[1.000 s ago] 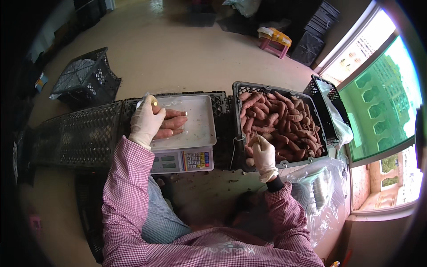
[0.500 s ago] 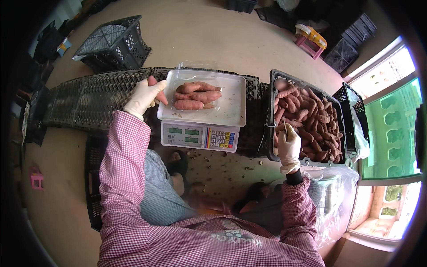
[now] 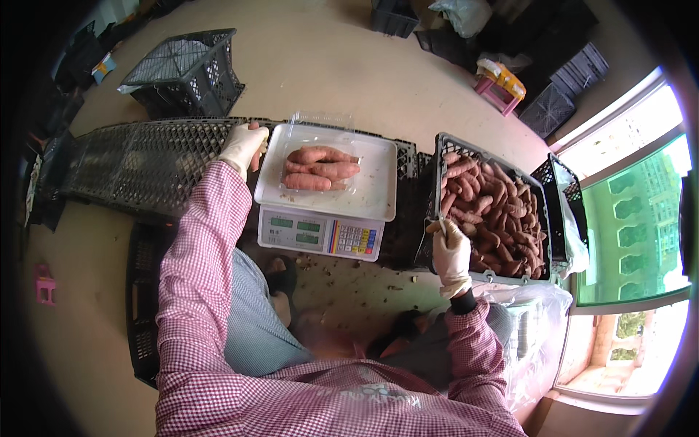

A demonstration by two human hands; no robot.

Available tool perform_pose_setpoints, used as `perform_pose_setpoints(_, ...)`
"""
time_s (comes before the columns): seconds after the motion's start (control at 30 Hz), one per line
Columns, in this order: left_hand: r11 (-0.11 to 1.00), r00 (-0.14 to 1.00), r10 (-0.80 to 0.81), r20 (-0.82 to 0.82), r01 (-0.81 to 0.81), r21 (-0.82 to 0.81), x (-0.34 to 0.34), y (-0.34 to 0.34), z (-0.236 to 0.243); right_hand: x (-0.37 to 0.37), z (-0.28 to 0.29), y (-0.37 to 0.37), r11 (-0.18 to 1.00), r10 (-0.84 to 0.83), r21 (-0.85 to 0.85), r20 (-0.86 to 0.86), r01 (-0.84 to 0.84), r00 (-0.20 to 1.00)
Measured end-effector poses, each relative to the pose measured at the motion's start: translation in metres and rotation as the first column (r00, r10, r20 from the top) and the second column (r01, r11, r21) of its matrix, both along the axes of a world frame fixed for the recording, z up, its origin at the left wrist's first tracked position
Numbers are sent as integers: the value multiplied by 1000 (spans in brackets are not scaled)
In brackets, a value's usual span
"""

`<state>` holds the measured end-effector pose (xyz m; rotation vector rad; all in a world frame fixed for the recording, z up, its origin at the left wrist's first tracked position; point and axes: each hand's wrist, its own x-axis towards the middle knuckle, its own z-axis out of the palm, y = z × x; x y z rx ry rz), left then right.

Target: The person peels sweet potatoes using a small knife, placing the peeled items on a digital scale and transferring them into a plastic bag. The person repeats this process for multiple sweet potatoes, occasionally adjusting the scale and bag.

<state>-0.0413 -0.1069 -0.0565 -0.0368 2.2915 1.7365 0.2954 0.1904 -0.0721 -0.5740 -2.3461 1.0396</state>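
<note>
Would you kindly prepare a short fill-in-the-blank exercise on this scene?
The clear plastic clamshell sits on the white tray of an electronic ____.
The left hand and right hand wear whitish ____.
In the picture, the black crate heaped with sweet potatoes stands to the ____ of the tray.
Missing words: scale; gloves; right.

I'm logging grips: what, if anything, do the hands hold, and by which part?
The left hand holds a sweet potato around its middle; what the right hand holds, if anything, cannot be told.
</note>
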Motion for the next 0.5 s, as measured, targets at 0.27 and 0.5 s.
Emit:
perform_pose_setpoints(0.27,987,897,-141,419,94,129,-67,31,-72,-59,25,-52,987,157,-57,182,-149,971)
perform_pose_setpoints(0.5,760,898,-311,311,39,648,-66,40,-38,-155,-49,-78,783,211,-604,33,-149,977)
